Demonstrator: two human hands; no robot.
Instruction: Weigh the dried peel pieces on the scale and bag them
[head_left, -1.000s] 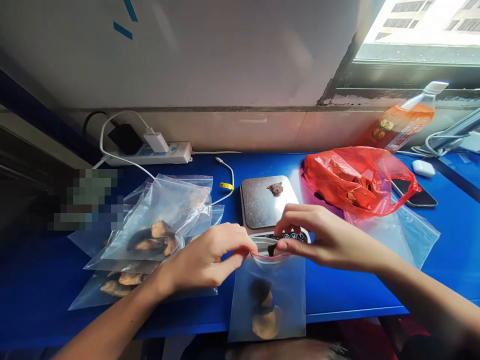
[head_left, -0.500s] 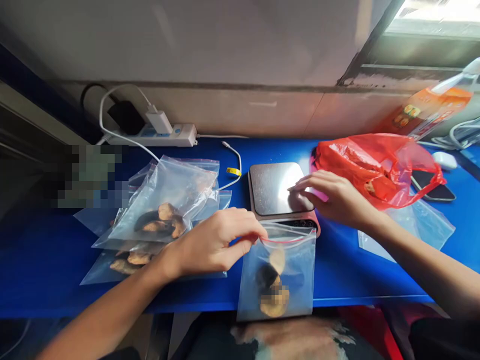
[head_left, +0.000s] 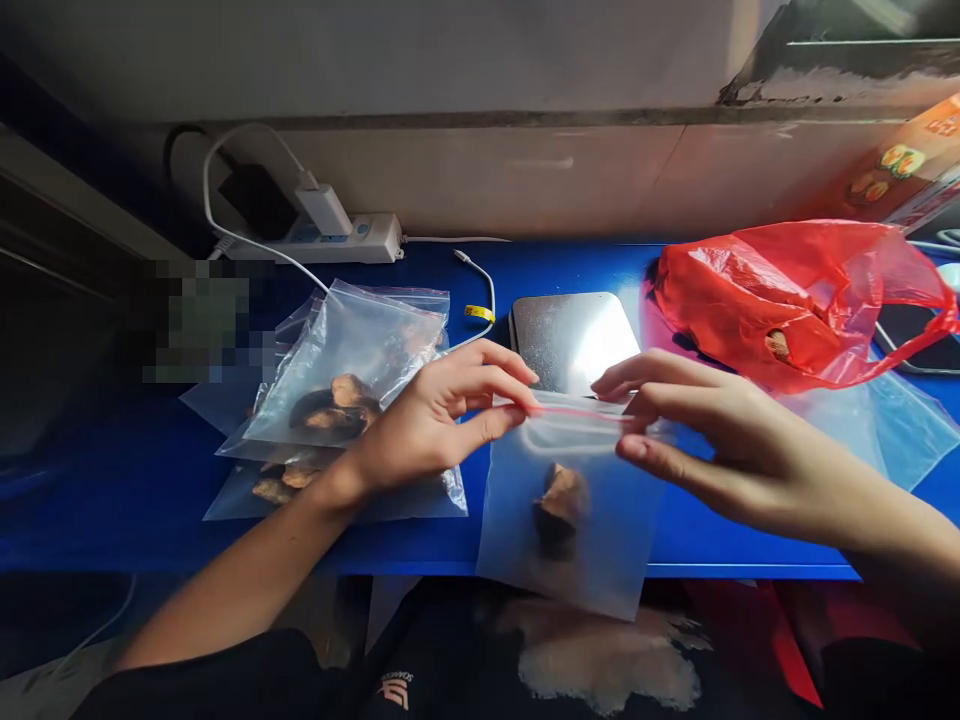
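A clear zip bag (head_left: 600, 540) with a red seal line hangs at the table's front edge. Dark and tan chunks (head_left: 559, 505), possibly dried mushroom, lie inside it. My left hand (head_left: 457, 415) pinches the bag's top left corner between thumb and fingers. At the top right corner, the thumb and index finger of my right hand (head_left: 705, 435) are closed on the seal strip, its other fingers stretched out above. Just behind the bag sits a small scale with a bare metal top (head_left: 574, 335); the bag and my hands hide its front.
Left of my hands lies a pile of filled zip bags (head_left: 315, 400). A red plastic bag (head_left: 795, 290) rests at the right, over flat clear bags (head_left: 911, 425). Behind are a power strip (head_left: 379, 238), a white cable (head_left: 491, 285) and the wall. A phone (head_left: 926, 340) lies far right.
My right hand has come from the scale's top to the zip bag's right corner. The chunks in the bag have shifted together, and the bag's mouth looks flatter. The view has tilted down slightly.
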